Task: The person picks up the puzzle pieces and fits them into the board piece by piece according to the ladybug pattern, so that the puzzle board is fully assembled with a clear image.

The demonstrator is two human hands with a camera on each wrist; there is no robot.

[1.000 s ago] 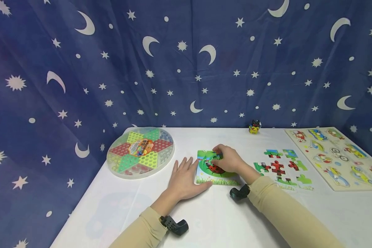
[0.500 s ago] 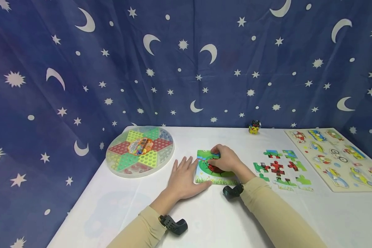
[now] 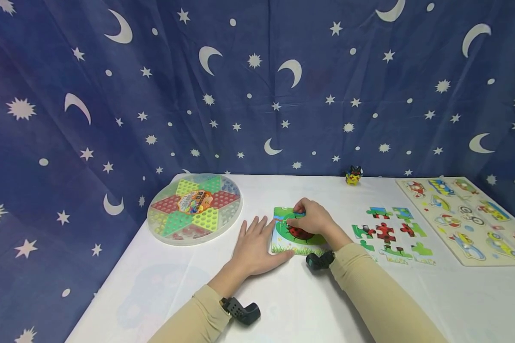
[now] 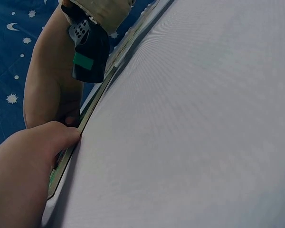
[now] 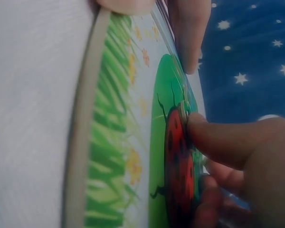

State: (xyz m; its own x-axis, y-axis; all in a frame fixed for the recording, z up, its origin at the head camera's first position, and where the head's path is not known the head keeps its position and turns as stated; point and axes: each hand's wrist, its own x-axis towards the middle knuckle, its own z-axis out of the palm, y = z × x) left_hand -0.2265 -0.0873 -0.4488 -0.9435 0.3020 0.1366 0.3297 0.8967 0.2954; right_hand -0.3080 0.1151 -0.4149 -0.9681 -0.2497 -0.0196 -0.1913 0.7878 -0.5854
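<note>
A square ladybug puzzle board (image 3: 283, 245) lies flat on the white table, its printed ladybug (image 5: 175, 147) large in the right wrist view. My left hand (image 3: 256, 250) rests along the board's left side, fingers spread and straight. Its thumb (image 4: 61, 136) touches the near edge. Over the upper part of the board, my right hand (image 3: 316, 221) pinches a small puzzle piece (image 5: 184, 110) between thumb and fingers, down against the picture. Most of that piece is hidden by the fingers.
Several loose jigsaw pieces (image 3: 385, 232) lie right of the board. Beyond them is a wooden vehicle puzzle (image 3: 448, 233). A round Chinese checkers set (image 3: 206, 220) sits at the left. At the back stands a small yellow figure (image 3: 353, 177), before a starry blue curtain (image 3: 223, 119).
My right wrist and forearm have swung slightly left, and the right thumb has shifted a little left over the board. The left hand stays where it was.
</note>
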